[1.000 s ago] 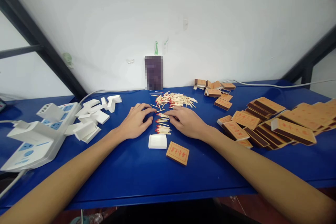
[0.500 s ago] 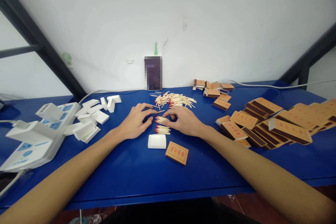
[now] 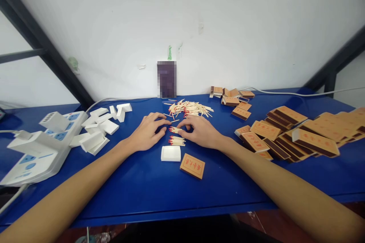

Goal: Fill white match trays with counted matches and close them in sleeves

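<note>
Red-headed matches lie in small groups between my two hands on the blue table. My left hand point(image 3: 149, 131) rests on the table at their red-tipped side, thumb and forefinger apart, holding nothing. On the opposite side my right hand point(image 3: 199, 131) has its fingers curved and thumb apart, at the tail ends of a small row of matches point(image 3: 174, 130). Closer to me lies another row of matches point(image 3: 176, 140). Below it sit a white inner tray point(image 3: 170, 153) and an orange matchbox sleeve point(image 3: 192, 166). Beyond my hands spreads a loose heap of matches point(image 3: 196, 108).
White inner trays point(image 3: 95, 129) are scattered at left beside a power strip point(image 3: 61, 136) with plugged-in adapters. Many orange matchboxes point(image 3: 273, 133) pile up at right, with smaller ones point(image 3: 241, 113) behind. A pixelated dark object point(image 3: 167, 79) stands against the wall.
The fingers of my right hand have shifted very slightly at the nearer matches. Otherwise both hands and the boxes keep their places.
</note>
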Demonstrator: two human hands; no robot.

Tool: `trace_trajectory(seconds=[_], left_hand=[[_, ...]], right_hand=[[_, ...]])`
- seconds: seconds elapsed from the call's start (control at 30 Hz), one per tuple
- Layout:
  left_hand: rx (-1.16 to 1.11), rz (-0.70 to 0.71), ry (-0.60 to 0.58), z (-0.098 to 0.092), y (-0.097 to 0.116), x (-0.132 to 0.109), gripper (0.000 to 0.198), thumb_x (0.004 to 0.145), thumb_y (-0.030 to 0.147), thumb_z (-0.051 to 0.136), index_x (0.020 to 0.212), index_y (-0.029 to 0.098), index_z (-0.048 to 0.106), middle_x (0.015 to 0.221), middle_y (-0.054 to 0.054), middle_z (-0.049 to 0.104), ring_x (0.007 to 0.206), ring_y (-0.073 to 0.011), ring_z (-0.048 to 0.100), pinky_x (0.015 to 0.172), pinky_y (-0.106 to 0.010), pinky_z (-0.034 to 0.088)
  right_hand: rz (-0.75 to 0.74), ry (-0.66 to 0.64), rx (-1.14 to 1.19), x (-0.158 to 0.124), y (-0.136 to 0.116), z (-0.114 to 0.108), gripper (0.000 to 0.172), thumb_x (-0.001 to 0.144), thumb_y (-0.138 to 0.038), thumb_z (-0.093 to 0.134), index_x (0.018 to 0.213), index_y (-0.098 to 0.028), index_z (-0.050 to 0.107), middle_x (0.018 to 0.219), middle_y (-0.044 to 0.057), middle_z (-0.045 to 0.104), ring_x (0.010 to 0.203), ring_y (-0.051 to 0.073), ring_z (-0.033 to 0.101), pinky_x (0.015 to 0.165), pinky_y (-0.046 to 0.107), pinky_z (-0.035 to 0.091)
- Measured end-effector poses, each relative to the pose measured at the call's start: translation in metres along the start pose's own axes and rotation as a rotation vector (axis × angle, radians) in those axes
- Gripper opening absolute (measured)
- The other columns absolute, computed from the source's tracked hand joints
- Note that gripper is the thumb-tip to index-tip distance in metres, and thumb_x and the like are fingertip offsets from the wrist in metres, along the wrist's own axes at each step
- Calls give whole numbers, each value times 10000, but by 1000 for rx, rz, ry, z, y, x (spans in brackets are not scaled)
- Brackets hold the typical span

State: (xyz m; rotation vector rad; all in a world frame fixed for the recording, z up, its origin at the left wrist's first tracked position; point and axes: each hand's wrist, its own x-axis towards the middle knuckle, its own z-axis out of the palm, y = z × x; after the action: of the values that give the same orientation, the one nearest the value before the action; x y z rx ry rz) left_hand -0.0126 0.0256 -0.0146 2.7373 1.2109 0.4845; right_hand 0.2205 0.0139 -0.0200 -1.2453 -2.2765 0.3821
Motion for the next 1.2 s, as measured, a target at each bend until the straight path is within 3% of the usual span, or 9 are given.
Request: trace_trajectory(seconds=[0.4,0.53,0.63,0.77,0.97,1.2], left_hand=[[1,-24,-31,-1,1,0,388,974,325,407,1305,245,592,1347,-101,519,1225,-292,459,1019,-539,391],[16,-11,-47,-2,1,0,394,981,328,395,1316,260,592,1350,-104,507,1223,-300,453,1001,-544,395],[23,-3,-64,-2,1,0,402,986,319,387,1338,286,578,1355,-98,502,1222,-303,447,977,-539,402],[28,0,-74,-2,0,0,406,993,320,376,1349,315,570,1359,-89,501,1233,-310,437,962,-541,404],[25,6,-74,-1,-1,0,409,996,315,371,1357,333,562,1376,-84,494,1244,-316,431,957,-547,405],[28,4,-89,-2,0,0,412,999,296,353,1349,330,568,1381,-82,488,1258,-308,420,977,-556,390]], right_hand=[[-129,5,46,-2,3,4,103,862,-258,640,880,-206,728,705,-13,576,671,123,508,641,263,352],[-3,91,12,0,4,-4,151,893,-243,581,933,-204,721,728,0,604,687,139,527,650,273,372],[144,182,-149,1,11,-12,217,899,-183,527,1023,-202,704,895,50,655,800,179,578,713,302,406],[222,160,-329,0,19,-18,262,894,-153,511,1101,-181,670,1053,113,632,901,236,591,753,337,430],[167,121,-343,1,20,-11,221,933,-262,543,1070,-154,679,1128,148,637,1074,285,558,915,391,434],[94,95,-279,6,23,-6,185,939,-197,527,981,-157,703,1019,115,671,983,231,599,882,344,441]])
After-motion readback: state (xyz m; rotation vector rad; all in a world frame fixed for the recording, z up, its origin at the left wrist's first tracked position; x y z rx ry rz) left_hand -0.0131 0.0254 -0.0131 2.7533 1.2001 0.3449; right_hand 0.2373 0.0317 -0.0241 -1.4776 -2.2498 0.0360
